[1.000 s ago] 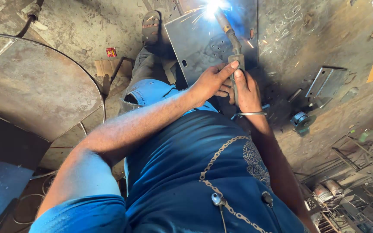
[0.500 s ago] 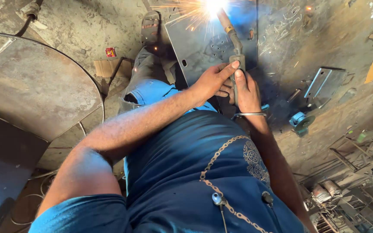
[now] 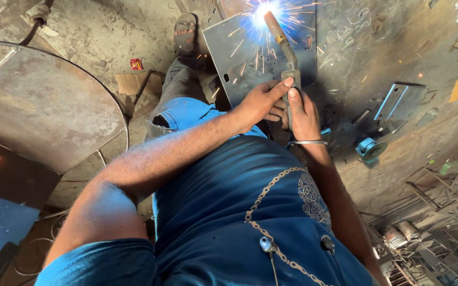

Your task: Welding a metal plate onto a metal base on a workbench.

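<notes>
Both hands, the left hand (image 3: 258, 100) and right hand (image 3: 302, 108), clasp together around the torch (image 3: 284, 45), steadying it; its sparking tip meets the plate (image 3: 239, 58) just beyond them.

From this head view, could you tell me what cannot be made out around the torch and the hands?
- Torch tip: lost in the glare of the sparks.
- Right hand: its fingers are partly covered by the left hand.
- Metal plate: its upper edge is washed out by the flash.
- Clutter at lower right: too dark and small to name.
- Sandalled foot: partly cut off by the plate.
</notes>
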